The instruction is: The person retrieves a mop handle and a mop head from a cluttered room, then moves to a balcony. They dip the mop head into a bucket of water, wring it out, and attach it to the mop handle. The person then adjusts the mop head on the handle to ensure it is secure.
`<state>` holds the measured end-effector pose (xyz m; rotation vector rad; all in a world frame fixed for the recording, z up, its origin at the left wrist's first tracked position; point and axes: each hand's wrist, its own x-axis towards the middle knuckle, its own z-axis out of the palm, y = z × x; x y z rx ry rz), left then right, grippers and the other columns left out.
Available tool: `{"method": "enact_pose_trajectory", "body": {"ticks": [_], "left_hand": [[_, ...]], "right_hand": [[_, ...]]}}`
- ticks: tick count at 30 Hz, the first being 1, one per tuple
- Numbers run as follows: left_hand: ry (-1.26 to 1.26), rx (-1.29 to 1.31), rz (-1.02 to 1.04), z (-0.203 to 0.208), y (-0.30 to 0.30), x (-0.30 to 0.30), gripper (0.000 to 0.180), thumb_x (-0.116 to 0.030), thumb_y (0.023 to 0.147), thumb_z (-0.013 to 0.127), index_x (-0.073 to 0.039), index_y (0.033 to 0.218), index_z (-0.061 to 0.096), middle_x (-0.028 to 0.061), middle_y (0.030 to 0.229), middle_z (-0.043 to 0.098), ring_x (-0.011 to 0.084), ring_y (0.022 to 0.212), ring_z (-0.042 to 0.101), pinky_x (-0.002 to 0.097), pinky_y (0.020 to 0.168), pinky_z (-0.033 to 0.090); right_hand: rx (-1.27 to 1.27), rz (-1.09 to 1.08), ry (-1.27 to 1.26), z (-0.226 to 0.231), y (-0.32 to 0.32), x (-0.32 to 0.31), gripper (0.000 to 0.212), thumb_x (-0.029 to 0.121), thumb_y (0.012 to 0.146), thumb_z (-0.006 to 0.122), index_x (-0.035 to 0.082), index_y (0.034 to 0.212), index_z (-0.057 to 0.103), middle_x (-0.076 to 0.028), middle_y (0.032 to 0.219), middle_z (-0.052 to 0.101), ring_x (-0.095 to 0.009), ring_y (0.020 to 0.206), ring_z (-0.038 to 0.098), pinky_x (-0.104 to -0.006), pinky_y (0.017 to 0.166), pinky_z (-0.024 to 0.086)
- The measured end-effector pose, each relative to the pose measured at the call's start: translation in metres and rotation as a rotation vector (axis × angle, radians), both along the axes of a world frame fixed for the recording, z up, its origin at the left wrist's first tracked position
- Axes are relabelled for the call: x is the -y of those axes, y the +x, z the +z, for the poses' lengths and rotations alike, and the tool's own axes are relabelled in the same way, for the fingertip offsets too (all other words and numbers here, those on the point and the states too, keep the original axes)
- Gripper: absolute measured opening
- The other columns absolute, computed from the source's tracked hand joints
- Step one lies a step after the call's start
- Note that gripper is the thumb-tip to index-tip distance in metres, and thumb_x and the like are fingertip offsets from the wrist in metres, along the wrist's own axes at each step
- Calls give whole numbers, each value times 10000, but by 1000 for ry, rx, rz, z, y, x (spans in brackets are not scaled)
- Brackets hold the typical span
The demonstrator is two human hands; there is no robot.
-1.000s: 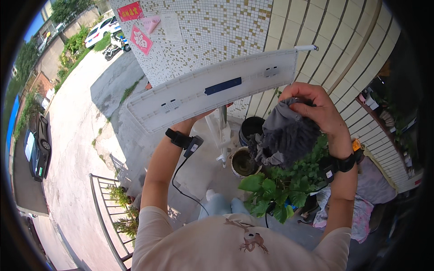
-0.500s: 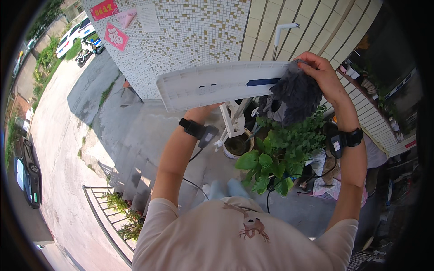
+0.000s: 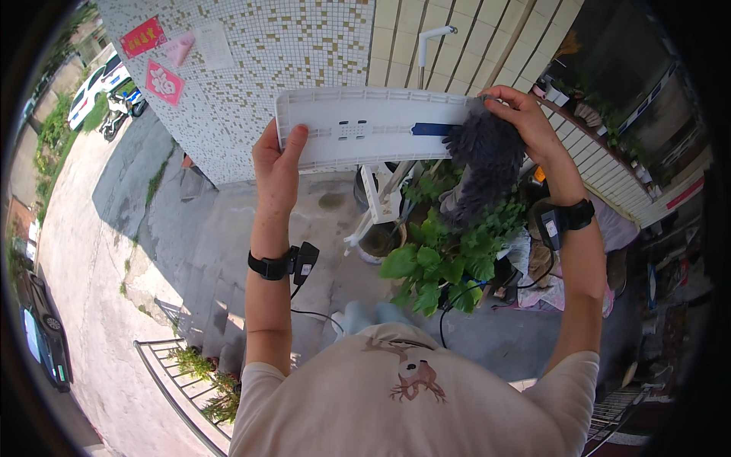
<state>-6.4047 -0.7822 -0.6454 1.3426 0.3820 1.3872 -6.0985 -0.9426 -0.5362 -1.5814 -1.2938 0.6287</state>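
Note:
A long white plastic panel, ribbed along its rim, is held up level in front of me. Near its right part runs a dark blue strip. My left hand grips the panel's left end, thumb lying on the face towards me and fingers behind. At the other end, a dark grey shaggy fabric cover sits over the panel and hangs below it. My right hand pinches the cover at the panel's upper right corner. How far the panel reaches inside the fabric is hidden.
Below the panel stand a white frame-like stand and a bucket. Leafy green plants grow to their right. A tiled wall rises ahead, with a white-handled pole against it. A metal railing is at lower left.
My left hand has come round from below to the panel's left end, its thumb now on the near face. The panel is more level, and the grey cover hangs lower. The view has shifted.

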Motion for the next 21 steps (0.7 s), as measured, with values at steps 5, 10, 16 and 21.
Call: {"method": "enact_pose_trajectory", "body": {"ticks": [5,10,16,21], "left_hand": [[205,-64,75,2,26,4,184,-107,923,540,14,1061,534,36,890,592,93,818,531,236,719,432],[235,20,-45,8,48,8,372,36,885,454,-42,1229,337,102,1088,518,129,981,502,249,768,442],[488,-110,65,2,59,-8,185,83,880,430,-14,1009,522,33,1027,499,73,866,483,197,720,393],[386,-74,-113,8,58,7,272,41,869,439,6,1077,611,45,1039,527,116,839,522,221,694,413]], "right_hand": [[90,153,24,16,-18,23,170,210,895,605,55,962,615,53,879,582,-39,843,511,-196,800,394],[109,267,12,29,-34,8,214,258,897,597,64,986,604,55,890,577,-37,844,510,-209,808,393],[201,414,-84,40,-59,-26,233,298,895,585,85,989,593,54,895,576,-33,851,516,-203,811,387],[132,599,-170,37,-95,-52,187,214,896,579,64,1007,589,27,926,615,-37,888,548,-201,818,416]]}}
